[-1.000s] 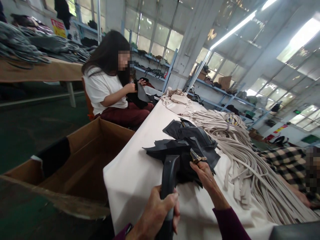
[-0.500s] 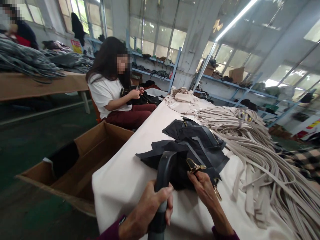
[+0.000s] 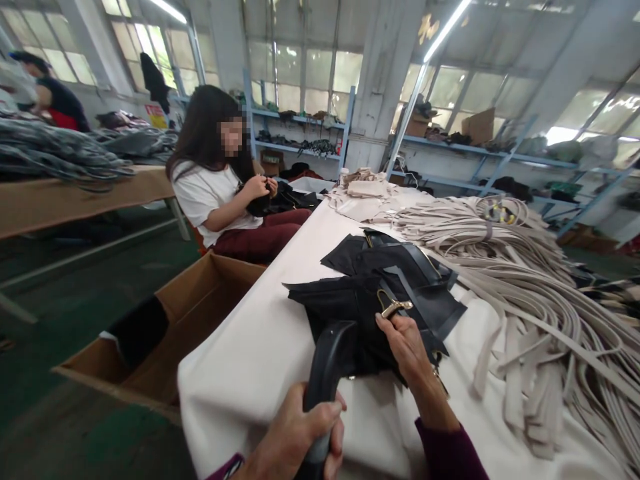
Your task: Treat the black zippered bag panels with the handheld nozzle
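Note:
My left hand (image 3: 307, 430) is wrapped around a black curved tube (image 3: 327, 363) that resembles a vacuum hose handle. The tube's far end rests over or just above the near part of the black fabric pieces (image 3: 330, 297). My right hand (image 3: 410, 347) is closed in a pinch at a gold metal zipper (image 3: 395, 308) on the black pieces. Its fingertips are at the lower end of the zipper, and the exact grip is partly hidden. More gold zipper metal shows near my right wrist. The pieces lie in an overlapping pile on the white-covered table (image 3: 240, 353).
Long beige strips (image 3: 530, 320) are heaped along the right of the table, with beige pieces (image 3: 367, 183) at the far end. An open cardboard box (image 3: 200, 287) stands on the left by the table edge. A co-worker (image 3: 205, 187) sits beyond it, handling dark material.
The tube's end has come lower and closer relative to the black pieces. My right hand still pinches the zipper and sits slightly higher in view. The camera view has tilted a little.

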{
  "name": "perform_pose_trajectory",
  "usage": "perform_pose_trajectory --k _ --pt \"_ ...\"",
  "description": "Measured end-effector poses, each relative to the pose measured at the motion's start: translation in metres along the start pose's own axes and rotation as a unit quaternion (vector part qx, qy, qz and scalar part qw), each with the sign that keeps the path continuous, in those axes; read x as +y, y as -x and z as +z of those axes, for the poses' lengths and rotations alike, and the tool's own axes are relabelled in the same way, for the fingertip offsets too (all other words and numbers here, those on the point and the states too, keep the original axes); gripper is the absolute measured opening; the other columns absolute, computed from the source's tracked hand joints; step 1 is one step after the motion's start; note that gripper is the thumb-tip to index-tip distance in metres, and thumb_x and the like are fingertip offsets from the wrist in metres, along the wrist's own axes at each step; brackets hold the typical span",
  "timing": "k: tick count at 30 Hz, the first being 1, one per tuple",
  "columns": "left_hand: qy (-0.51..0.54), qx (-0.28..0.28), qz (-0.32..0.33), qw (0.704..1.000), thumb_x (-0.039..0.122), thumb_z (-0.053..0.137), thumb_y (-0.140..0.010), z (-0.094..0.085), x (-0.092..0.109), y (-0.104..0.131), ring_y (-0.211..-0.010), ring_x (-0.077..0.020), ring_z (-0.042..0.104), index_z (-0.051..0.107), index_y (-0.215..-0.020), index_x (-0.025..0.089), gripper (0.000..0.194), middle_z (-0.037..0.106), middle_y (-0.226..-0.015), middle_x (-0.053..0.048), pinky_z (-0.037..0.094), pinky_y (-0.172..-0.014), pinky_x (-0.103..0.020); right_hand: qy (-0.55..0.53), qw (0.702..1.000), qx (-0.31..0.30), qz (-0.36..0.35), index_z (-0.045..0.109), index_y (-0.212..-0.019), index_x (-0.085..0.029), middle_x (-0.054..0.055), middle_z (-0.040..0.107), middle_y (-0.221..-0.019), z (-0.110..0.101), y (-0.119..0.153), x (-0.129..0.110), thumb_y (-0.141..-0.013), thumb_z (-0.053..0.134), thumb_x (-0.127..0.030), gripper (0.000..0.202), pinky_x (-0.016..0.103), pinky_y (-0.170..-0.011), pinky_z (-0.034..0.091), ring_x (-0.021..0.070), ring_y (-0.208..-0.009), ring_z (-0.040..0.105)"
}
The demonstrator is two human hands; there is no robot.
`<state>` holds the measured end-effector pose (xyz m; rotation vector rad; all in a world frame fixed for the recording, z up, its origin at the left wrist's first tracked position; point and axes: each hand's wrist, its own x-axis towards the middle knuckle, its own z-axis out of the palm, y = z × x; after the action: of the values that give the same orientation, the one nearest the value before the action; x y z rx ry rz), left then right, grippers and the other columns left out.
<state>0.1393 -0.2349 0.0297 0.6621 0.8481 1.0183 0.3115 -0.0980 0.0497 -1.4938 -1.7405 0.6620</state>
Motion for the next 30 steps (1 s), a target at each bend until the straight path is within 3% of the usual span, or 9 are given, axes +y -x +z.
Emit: perform_pose_trajectory --k 4,7,10,13,16,19,21,25,30 --pt "0.004 0.031 0.034 0.999 0.045 0.059 -0.079 -0.018 -0.002 0.011 -0.033 -0.0074 0.050 0.047 -0.091 0.018 0.032 0.056 -0.054 0.006 0.037 -0.037 -0.018 0.023 0.999 0.029 -0.005 0.026 -0.050 -0.022 -0.005 0.024 -0.049 0.002 -0.003 -0.005 -0.078 0.048 -0.049 0.044 0.025 -0.045 0.022 0.0088 -0.046 0.025" --pt "0.020 0.059 0.037 0.997 0.045 0.064 -0.076 -0.027 0.007 0.024 -0.033 -0.0077 0.048 0.050 -0.090 0.017 0.034 0.055 -0.052 0.006 0.038 -0.036 -0.019 0.079 0.987 0.113 -0.084 0.046 -0.055 -0.018 -0.002 0.041 -0.049 0.010 0.008 -0.009 -0.086 0.045 -0.039 0.037 0.026 -0.048 0.033 0.0114 -0.047 0.040" --pt "0.046 0.084 0.041 0.995 0.045 0.069 -0.071 -0.035 0.017 0.036 -0.032 -0.0084 0.047 0.053 -0.087 0.016 0.037 0.055 -0.050 0.006 0.040 -0.035 -0.021 0.188 0.937 0.095 -0.280 0.063 -0.098 -0.011 0.011 0.067 -0.088 0.021 0.037 -0.006 -0.091 0.039 -0.019 0.027 0.029 -0.072 0.049 0.0194 -0.080 0.063" --pt "0.060 0.096 0.031 0.993 0.044 0.071 -0.070 -0.043 0.024 0.044 -0.032 -0.0097 0.048 0.054 -0.087 0.015 0.038 0.055 -0.050 0.006 0.042 -0.034 -0.023 0.276 0.892 0.011 -0.357 0.054 -0.123 -0.013 0.017 0.058 -0.123 0.034 0.083 0.007 -0.088 0.041 -0.010 0.038 0.042 -0.093 0.046 0.0264 -0.114 0.053" --pt "0.069 0.092 0.021 0.993 0.042 0.071 -0.071 -0.050 0.026 0.046 -0.032 -0.0097 0.049 0.055 -0.088 0.016 0.036 0.056 -0.051 0.006 0.042 -0.035 -0.023 0.268 0.926 0.052 -0.260 0.049 -0.129 -0.014 0.017 0.054 -0.128 0.045 0.133 0.017 -0.087 0.044 -0.008 0.043 0.047 -0.098 0.044 0.0279 -0.121 0.048" --pt "0.079 0.076 0.013 0.994 0.037 0.070 -0.073 -0.053 0.025 0.044 -0.033 -0.0096 0.050 0.055 -0.087 0.016 0.030 0.056 -0.052 0.006 0.042 -0.035 -0.023 0.148 0.974 0.165 -0.048 0.051 -0.125 -0.014 0.015 0.061 -0.117 0.048 0.163 0.015 -0.089 0.047 -0.017 0.036 0.045 -0.092 0.050 0.0254 -0.106 0.060" --pt "0.086 0.065 0.004 0.994 0.035 0.069 -0.074 -0.054 0.023 0.043 -0.033 -0.0091 0.049 0.055 -0.088 0.016 0.027 0.056 -0.052 0.006 0.042 -0.035 -0.022 -0.003 0.974 0.201 0.106 0.054 -0.117 -0.014 0.015 0.064 -0.109 0.047 0.166 0.008 -0.087 0.053 -0.029 0.034 0.043 -0.082 0.056 0.0250 -0.092 0.066" --pt "0.083 0.037 -0.012 0.996 0.037 0.068 -0.075 -0.055 0.016 0.043 -0.033 -0.0087 0.049 0.054 -0.088 0.016 0.029 0.057 -0.053 0.005 0.042 -0.035 -0.022 -0.324 0.903 0.138 0.247 0.056 -0.108 -0.013 0.015 0.065 -0.109 0.043 0.139 -0.006 -0.081 0.061 -0.041 0.039 0.038 -0.082 0.055 0.0251 -0.097 0.065" --pt "0.082 0.020 -0.029 0.996 0.039 0.071 -0.073 -0.053 0.012 0.048 -0.032 -0.0089 0.050 0.056 -0.086 0.015 0.032 0.057 -0.051 0.006 0.043 -0.034 -0.022 -0.500 0.812 0.010 0.300 0.063 -0.087 -0.013 0.009 0.069 -0.090 0.041 0.090 -0.007 -0.077 0.066 -0.036 0.025 0.028 -0.074 0.054 0.0171 -0.081 0.067"
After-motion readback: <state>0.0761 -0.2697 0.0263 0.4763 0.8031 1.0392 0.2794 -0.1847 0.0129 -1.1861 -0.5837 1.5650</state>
